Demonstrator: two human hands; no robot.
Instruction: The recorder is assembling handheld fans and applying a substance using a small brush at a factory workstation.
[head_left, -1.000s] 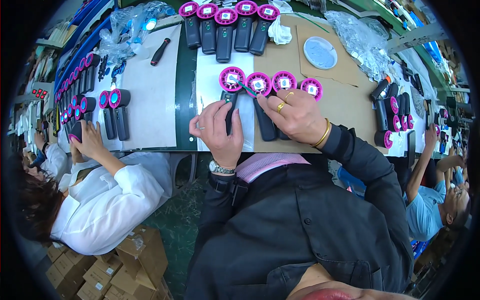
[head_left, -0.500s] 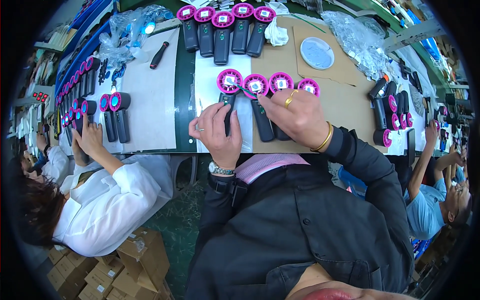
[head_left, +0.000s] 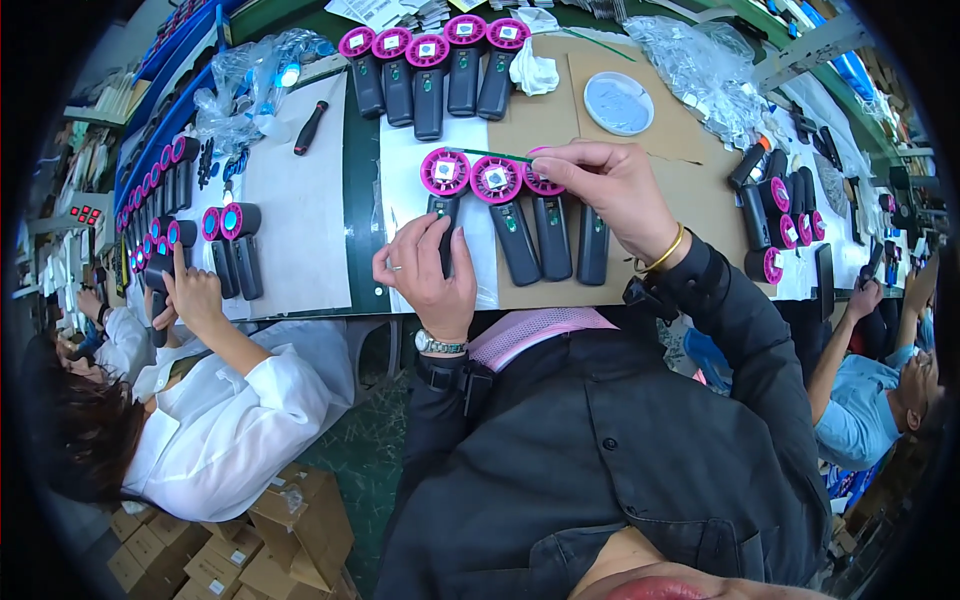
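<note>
The left hand (head_left: 430,268) curls its slightly parted fingers about the handle of the leftmost fan (head_left: 444,190), which lies on the white sheet (head_left: 402,205), pink head pointing away from the person. The right hand (head_left: 615,190) pinches a thin green stick (head_left: 495,154) between thumb and forefinger. The stick runs nearly level above the second fan (head_left: 512,235) to the leftmost fan's upper rim; whether its fine tip touches that rim cannot be told at this scale. The third fan (head_left: 552,240) lies beside these, and the right hand covers the head of the fourth fan (head_left: 593,245). A grey dab shows on the leftmost fan's white pad (head_left: 443,171); the dish (head_left: 622,131), smeared with grey, rests on the cardboard (head_left: 685,225). For good work, the left grip should be firm enough to stop the handle rolling, the stick tip best kept within the pad and off the pink spokes, and the right wrist clear of neighbouring heads.
</note>
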